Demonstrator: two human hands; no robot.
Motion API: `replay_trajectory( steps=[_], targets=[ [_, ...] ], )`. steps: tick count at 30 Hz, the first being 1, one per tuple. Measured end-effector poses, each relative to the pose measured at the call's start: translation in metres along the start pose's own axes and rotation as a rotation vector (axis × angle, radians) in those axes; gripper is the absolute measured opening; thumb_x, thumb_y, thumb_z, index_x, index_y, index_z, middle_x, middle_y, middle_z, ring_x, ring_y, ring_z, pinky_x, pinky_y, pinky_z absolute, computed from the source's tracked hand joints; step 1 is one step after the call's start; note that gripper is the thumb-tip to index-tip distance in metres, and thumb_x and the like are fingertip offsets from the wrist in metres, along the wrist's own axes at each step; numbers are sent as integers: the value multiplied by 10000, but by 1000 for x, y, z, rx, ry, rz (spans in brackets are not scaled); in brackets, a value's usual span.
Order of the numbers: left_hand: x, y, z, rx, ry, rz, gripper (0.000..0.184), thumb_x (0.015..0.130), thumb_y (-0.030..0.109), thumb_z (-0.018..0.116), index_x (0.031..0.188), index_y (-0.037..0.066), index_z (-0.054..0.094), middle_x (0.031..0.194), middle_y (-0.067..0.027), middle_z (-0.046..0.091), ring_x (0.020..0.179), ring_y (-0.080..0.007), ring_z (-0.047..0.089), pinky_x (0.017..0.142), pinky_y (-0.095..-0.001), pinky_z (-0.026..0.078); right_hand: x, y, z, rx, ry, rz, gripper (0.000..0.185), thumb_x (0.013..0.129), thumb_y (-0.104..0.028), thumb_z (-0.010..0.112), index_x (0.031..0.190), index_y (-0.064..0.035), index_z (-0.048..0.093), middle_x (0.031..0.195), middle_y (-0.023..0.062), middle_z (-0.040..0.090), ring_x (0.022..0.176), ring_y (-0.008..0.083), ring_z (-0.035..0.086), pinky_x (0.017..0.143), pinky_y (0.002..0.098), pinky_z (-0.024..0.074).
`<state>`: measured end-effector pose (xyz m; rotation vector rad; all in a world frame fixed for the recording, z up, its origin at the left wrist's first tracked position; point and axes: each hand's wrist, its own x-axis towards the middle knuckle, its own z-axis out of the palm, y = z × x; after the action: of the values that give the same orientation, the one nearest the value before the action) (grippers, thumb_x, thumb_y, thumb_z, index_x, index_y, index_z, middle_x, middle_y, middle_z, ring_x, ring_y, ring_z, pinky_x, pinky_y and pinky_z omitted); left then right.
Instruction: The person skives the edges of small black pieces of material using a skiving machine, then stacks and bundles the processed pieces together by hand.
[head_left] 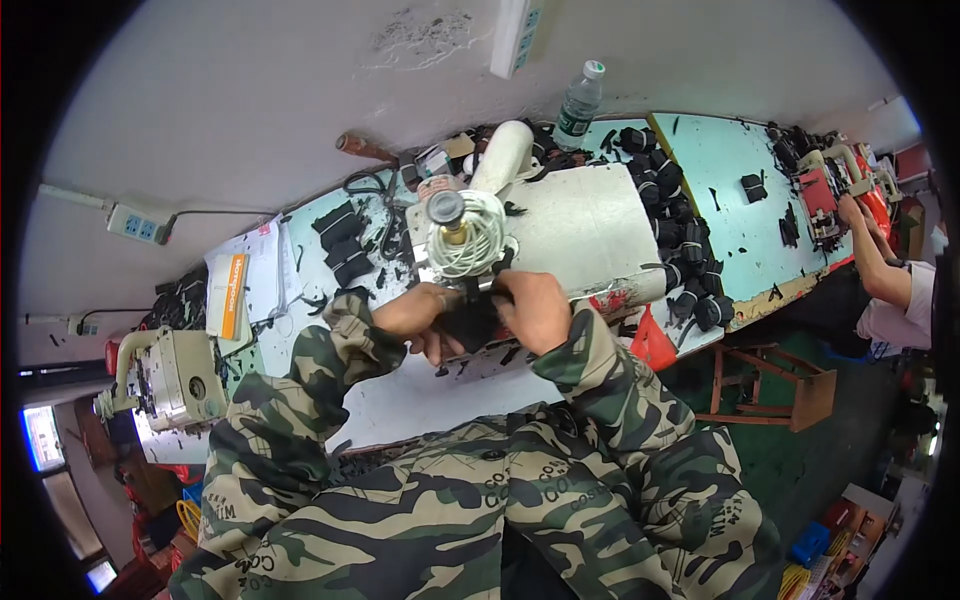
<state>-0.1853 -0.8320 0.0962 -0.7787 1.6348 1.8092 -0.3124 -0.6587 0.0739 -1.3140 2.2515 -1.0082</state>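
Note:
A piece of black fabric (468,326) lies between my hands at the front of a white industrial sewing machine (580,225). My left hand (415,316) is closed on the fabric's left side, its fingers curled underneath. My right hand (535,311) pinches the fabric near its upper right edge, close to the machine's head. Above my hands sits a coil of pale cord (468,240) around a brass-coloured post with a dark round knob. The machine's needle area is hidden by my hands and the coil.
Bundles of black cloth (690,240) line the machine's right side, with more bundles (345,245) at left. A water bottle (578,108) stands behind. Papers (250,270) and another machine (172,375) are at left. A person's arm (880,265) works at far right, beyond a wooden stool (770,385).

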Motion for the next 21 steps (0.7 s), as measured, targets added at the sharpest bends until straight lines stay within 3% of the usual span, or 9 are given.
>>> replay_trajectory(
  steps=[3,6,7,8,10,12,14,16,21],
  targets=[
    [-5,-5,3,118,-118,33,344,1006,306,396,1067,13,566,805,-153,702,459,-200,637,315,-237,406,-7,9,-5,91,59,10,189,761,-110,687,914,-3,662,857,177,668,800,377,635,719,426,491],
    [-14,-51,40,253,-494,51,409,1016,379,402,1077,20,588,889,-125,701,492,-189,651,402,-214,462,-4,38,-33,-205,492,-250,169,758,-117,698,900,-30,667,885,133,663,857,328,621,763,405,469],
    [-6,-87,58,350,-487,436,397,1021,366,400,1075,25,596,900,-114,695,506,-191,657,419,-209,463,-10,42,-31,-409,505,-299,158,749,-115,710,884,-45,667,908,98,656,908,283,603,807,394,444],
    [3,-107,67,442,-464,830,386,1026,353,398,1073,30,605,911,-104,690,519,-192,664,435,-205,465,-18,37,-31,-353,509,-250,155,750,-120,710,883,-51,670,888,99,652,876,281,604,784,384,449],
    [-11,-88,57,304,-399,553,372,1029,341,404,1105,22,582,889,-108,683,535,-194,673,409,-199,443,-44,22,-24,-230,497,-162,150,753,-131,712,882,-63,676,847,103,646,812,275,608,740,364,459],
    [-39,-45,47,68,-218,92,393,1028,359,402,1123,16,568,894,-119,683,538,-198,675,395,-198,436,-62,4,-9,302,152,163,263,807,-173,730,995,2,673,833,136,669,691,225,644,629,329,504],
    [-31,-46,40,-24,-138,131,370,1025,324,365,1141,11,524,923,-117,682,555,-206,686,377,-196,436,-67,5,14,749,-198,324,210,883,-138,673,990,42,665,780,80,667,674,118,613,619,259,497],
    [-35,-38,39,-73,-149,160,388,1025,343,368,1159,13,523,950,-131,678,558,-225,686,383,-207,449,-65,4,20,866,-254,387,204,899,-134,652,971,57,658,768,60,654,664,108,602,602,238,491],
    [-48,-22,28,-210,-271,62,408,1014,347,391,1188,-3,506,1006,-150,668,569,-261,688,394,-238,473,-51,-17,11,637,-48,268,166,875,-118,655,935,37,667,739,77,659,648,103,606,590,256,487]
  ],
)
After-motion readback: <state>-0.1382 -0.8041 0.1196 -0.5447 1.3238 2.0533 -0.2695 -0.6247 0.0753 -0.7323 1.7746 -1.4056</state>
